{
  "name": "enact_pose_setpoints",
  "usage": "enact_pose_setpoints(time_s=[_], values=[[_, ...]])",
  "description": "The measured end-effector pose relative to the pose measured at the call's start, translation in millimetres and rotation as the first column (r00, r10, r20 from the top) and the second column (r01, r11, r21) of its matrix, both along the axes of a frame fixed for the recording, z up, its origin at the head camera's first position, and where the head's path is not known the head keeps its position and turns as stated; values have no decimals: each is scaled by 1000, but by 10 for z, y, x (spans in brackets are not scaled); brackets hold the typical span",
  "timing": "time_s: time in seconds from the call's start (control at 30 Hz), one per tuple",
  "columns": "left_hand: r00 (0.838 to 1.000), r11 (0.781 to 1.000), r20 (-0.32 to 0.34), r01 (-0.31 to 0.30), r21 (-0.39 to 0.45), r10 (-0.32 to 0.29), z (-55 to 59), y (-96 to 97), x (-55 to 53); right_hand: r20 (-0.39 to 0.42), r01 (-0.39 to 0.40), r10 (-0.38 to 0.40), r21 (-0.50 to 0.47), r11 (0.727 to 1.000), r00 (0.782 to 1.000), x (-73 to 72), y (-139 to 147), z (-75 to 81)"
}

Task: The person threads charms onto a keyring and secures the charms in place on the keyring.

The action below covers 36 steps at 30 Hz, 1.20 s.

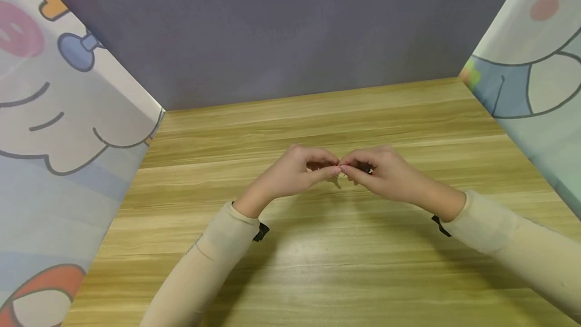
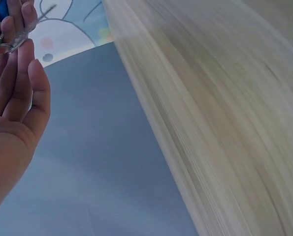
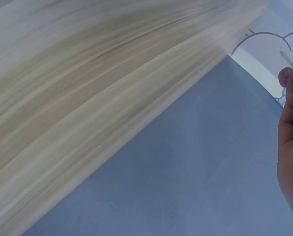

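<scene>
Above the table, my left hand (image 1: pixel 301 170) and right hand (image 1: pixel 386 173) meet fingertip to fingertip, each with thumb and forefinger pinching a small metal key ring (image 2: pixel 2 50). A slim metal key (image 2: pixel 35 24) sticks out from the ring, below the fingertips in the head view. The key (image 3: pixel 288 60) also shows at the edge of the right wrist view. Something blue (image 2: pixel 2 10) lies against the curled fingers of the right hand; its kind cannot be told. The fingers hide part of the ring.
A wood-grain table (image 1: pixel 317 266) lies under both hands. Behind it rises a plain grey panel (image 1: pixel 290 29). Cartoon-printed panels stand on the left (image 1: pixel 81 115) and on the right (image 1: pixel 535 90).
</scene>
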State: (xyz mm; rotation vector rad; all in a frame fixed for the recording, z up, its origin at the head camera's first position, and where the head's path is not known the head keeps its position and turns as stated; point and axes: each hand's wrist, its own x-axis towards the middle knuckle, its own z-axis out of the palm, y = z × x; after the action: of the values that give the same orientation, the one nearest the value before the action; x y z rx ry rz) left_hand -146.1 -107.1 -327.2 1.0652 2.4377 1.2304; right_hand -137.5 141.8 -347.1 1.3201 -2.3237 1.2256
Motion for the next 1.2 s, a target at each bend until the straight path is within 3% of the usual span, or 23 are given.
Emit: enact_pose_setpoints(time_s=[0.27, 0.53, 0.83, 0.97, 1.1, 1.2], values=[[998, 998, 10, -56, 14, 56, 30, 27, -10, -11, 48, -48, 9, 999, 999, 5, 13, 32], [997, 997, 34, -69, 21, 69, 39, 47, 8, 20, 59, -60, 37, 998, 998, -35, 53, 36], [999, 1000, 44, -18, 4, 18, 56, 41, 4, 133, 61, -74, 100, 993, 988, -66, 86, 54], [991, 999, 131, 23, 45, -29, 51, 31, -21, 238, 37, -57, 88, 995, 970, -72, 109, 59], [959, 992, 275, 44, 114, -74, 31, 24, -48, 319, 49, -62, 48, 998, 946, -63, 123, 77], [940, 991, 332, 39, 130, -80, 27, 26, -57, 369, 37, -38, 10, 999, 929, -52, 125, 87]])
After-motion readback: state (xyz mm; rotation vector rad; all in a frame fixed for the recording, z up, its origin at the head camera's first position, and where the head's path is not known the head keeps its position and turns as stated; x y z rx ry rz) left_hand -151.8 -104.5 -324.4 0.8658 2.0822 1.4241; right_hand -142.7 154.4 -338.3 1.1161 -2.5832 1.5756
